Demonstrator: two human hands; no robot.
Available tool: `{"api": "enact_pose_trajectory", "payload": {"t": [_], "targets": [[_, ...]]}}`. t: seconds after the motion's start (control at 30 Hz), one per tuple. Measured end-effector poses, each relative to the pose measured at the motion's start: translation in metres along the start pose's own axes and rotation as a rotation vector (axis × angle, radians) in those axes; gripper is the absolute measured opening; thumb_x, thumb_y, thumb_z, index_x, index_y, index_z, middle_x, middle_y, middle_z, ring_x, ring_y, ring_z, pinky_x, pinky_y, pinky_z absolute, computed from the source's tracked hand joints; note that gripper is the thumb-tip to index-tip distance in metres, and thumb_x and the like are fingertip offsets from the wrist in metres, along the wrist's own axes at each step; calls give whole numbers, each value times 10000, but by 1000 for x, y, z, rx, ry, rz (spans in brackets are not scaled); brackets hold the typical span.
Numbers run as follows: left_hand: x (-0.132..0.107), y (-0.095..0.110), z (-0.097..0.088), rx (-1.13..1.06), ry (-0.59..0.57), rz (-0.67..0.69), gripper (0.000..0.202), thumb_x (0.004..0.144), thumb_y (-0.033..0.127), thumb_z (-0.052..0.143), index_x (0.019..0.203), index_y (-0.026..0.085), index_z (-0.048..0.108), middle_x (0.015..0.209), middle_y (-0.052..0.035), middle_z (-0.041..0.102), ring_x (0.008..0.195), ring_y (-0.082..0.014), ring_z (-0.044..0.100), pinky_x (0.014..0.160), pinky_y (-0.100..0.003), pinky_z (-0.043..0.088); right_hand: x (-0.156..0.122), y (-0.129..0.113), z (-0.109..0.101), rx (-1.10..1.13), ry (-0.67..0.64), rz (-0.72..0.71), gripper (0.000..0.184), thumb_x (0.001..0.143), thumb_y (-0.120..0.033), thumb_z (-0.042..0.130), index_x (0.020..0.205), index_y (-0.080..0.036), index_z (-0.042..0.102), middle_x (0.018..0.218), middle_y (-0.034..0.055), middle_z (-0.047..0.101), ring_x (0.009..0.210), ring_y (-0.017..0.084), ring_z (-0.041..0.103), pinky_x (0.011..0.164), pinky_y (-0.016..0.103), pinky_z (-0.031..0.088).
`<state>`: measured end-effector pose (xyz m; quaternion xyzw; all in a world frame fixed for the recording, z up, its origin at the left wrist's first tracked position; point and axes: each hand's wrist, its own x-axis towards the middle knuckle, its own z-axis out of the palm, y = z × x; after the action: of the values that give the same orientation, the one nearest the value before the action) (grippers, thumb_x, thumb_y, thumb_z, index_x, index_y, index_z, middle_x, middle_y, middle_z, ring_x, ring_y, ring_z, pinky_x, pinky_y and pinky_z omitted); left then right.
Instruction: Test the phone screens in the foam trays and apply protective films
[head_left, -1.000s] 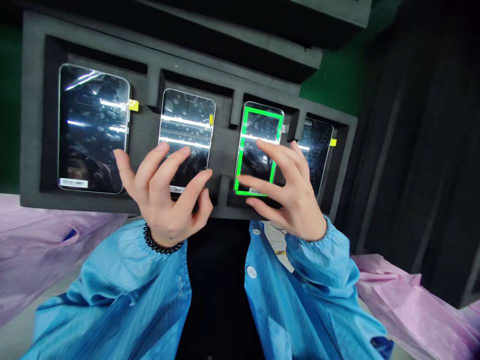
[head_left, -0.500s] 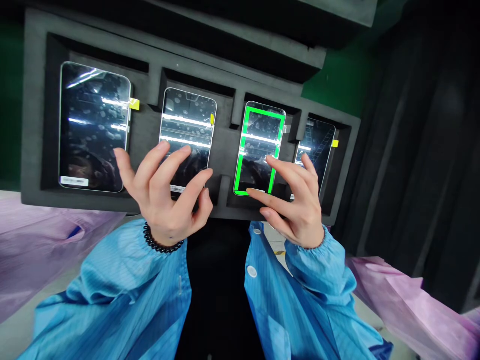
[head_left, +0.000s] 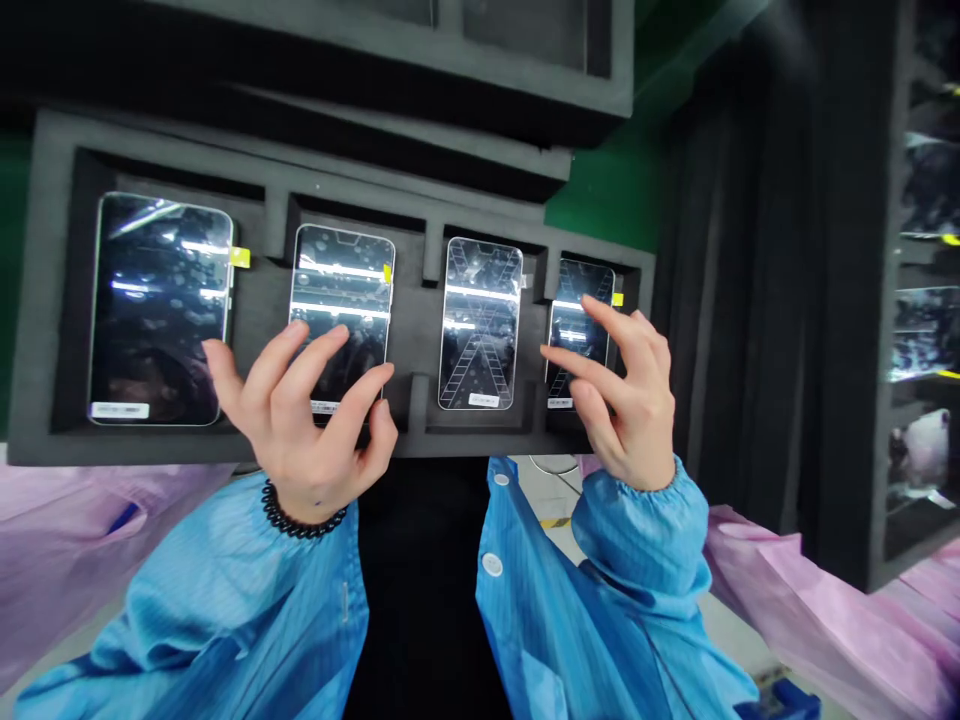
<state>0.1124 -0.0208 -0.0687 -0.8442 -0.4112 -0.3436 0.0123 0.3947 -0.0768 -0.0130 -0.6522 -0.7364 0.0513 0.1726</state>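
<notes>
A dark foam tray stands tilted before me with several glossy screens in its slots. My left hand hovers open, fingers spread, over the lower part of the second screen. My right hand is open too, its fingertips at the small rightmost screen. The large left screen and the third screen lie uncovered. Both arms wear blue sleeves, and a black bead bracelet sits on my left wrist.
Another foam tray sits stacked above and behind. A dark rack with more screens stands at the right. Pink fabric lies at both lower sides. A dark curtain hangs behind the tray's right end.
My right hand has moved right, from the third screen to the rightmost one. The green frame on the third screen is gone. My view has shifted right and up; the left hand has kept its place.
</notes>
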Motion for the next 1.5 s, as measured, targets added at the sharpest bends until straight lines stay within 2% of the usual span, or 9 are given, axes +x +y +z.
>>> {"api": "enact_pose_trajectory", "payload": {"t": [0.13,0.27,0.37,0.47,0.6,0.9,1.23,1.5], "targets": [[1,3,0,-9,1,-23,330,786,145,677,1108,212,698,1372,-134,583,1364,-356,486,1246,-665,214,45,-5,6,-62,-83,-11,395,1049,-399,363,1243,-274,684,1554,58,466,1401,287,446,1209,590,304],[1,5,0,-7,0,-53,311,786,133,677,1088,200,702,1336,-149,598,1361,-358,495,1249,-651,213,90,-17,22,-116,-136,-62,429,1060,-432,318,1281,-276,651,1612,56,387,1451,287,382,1231,612,237],[0,4,2,-7,18,-65,319,787,145,674,1094,226,700,1343,-130,600,1358,-350,501,1239,-657,227,108,-23,34,-155,-162,-99,462,1069,-405,272,1306,-253,638,1638,68,341,1470,283,358,1244,598,215],[-1,3,4,-22,48,-56,323,780,159,672,1095,223,703,1346,-136,602,1356,-353,503,1233,-660,224,113,-25,41,-191,-175,-121,477,1071,-397,265,1316,-233,640,1646,86,324,1472,280,357,1249,586,204],[0,3,5,-40,61,-62,312,774,155,669,1079,203,708,1336,-148,607,1353,-351,506,1241,-639,215,109,-25,42,-203,-184,-122,507,1074,-395,240,1329,-218,641,1636,96,344,1462,281,366,1242,583,218],[0,3,6,-60,89,-75,288,785,168,656,1064,210,712,1332,-142,617,1339,-365,522,1210,-674,235,84,-31,31,-186,-198,-92,486,1065,-371,276,1250,-236,705,1595,70,421,1436,277,400,1230,562,266],[1,3,6,-40,93,-69,271,786,167,660,1051,199,707,1317,-157,621,1321,-370,537,1215,-668,242,45,-36,23,-170,-193,-76,446,1066,-340,320,1219,-231,725,1565,100,457,1427,268,428,1227,561,283],[-1,3,6,-38,77,-89,308,801,179,656,1096,259,693,1344,-124,612,1344,-351,520,1227,-664,239,11,-42,13,-171,-195,-68,368,1042,-300,405,1214,-233,724,1556,96,475,1393,277,469,1210,577,324]]}}
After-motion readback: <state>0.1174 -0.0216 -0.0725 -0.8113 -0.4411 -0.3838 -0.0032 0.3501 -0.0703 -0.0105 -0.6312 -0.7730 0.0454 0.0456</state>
